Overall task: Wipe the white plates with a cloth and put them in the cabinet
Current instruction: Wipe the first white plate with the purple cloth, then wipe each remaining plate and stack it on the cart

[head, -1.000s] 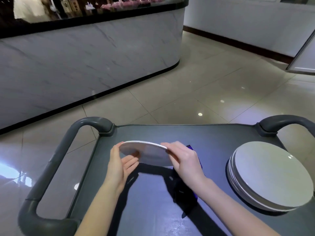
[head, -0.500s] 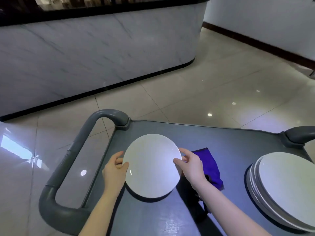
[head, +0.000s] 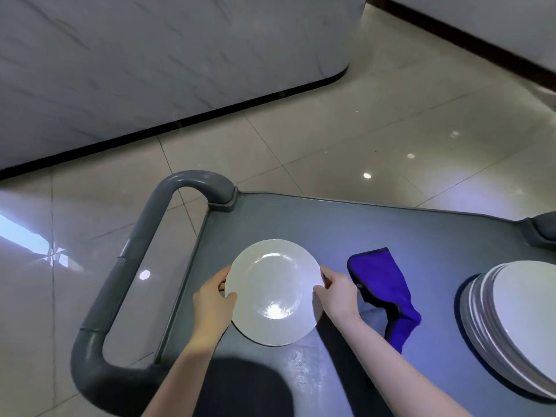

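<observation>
Both hands are gripping one white plate (head: 273, 291) by its rim over the grey cart top (head: 301, 224): the left hand (head: 212, 299) is pinching at nine o'clock, the right hand (head: 337, 296) at three o'clock, thumbs on top. A blue cloth (head: 382, 287) is lying just beside the right hand, and a stack of plates (head: 517, 320) is sitting farther toward three o'clock. Glossy floor tiles (head: 331, 130) and a marble counter (head: 150, 55) are showing toward twelve o'clock.

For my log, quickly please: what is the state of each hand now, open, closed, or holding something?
Left hand: holding the white plate by its left rim.
Right hand: holding the same plate by its right rim.
</observation>
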Action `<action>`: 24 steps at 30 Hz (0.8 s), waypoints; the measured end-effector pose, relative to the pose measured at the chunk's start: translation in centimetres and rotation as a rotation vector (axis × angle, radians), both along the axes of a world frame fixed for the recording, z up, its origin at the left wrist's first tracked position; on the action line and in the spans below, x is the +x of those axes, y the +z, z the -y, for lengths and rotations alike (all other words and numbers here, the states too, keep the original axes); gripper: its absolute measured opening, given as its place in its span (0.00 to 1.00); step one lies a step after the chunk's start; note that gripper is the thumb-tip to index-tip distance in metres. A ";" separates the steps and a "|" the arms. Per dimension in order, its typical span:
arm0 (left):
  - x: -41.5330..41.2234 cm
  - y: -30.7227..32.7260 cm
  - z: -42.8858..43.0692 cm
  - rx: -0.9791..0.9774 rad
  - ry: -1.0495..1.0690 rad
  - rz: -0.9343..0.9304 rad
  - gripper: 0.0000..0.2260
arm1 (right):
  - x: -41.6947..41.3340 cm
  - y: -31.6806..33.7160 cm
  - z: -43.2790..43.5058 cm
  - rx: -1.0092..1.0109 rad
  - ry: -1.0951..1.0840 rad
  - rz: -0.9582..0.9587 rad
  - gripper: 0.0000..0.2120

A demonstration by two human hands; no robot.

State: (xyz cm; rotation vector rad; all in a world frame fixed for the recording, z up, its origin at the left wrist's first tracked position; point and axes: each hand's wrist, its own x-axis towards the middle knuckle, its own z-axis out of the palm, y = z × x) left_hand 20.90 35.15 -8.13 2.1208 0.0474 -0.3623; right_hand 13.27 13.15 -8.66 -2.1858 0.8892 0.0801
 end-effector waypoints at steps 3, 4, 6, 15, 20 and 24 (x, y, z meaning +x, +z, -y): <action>0.2 0.0 0.2 0.056 -0.054 0.032 0.26 | 0.2 -0.5 -0.1 -0.033 -0.002 -0.031 0.20; 0.2 0.0 0.2 0.075 -0.066 0.037 0.26 | 0.3 -0.4 -0.2 -0.039 -0.002 -0.043 0.17; 0.3 -0.1 0.1 0.095 -0.073 0.036 0.26 | 0.4 -0.2 -0.3 -0.053 0.004 -0.065 0.13; 0.0 -0.4 0.6 0.208 -0.109 0.115 0.21 | -0.7 0.4 0.2 -0.011 -0.006 0.037 0.12; -0.9 1.7 4.1 0.103 -0.035 0.188 0.15 | -3.5 3.3 2.7 -0.080 0.053 0.174 0.12; -3.3 3.8 9.9 0.064 -0.218 0.193 0.09 | -7.4 6.5 7.2 -0.312 0.134 0.154 0.11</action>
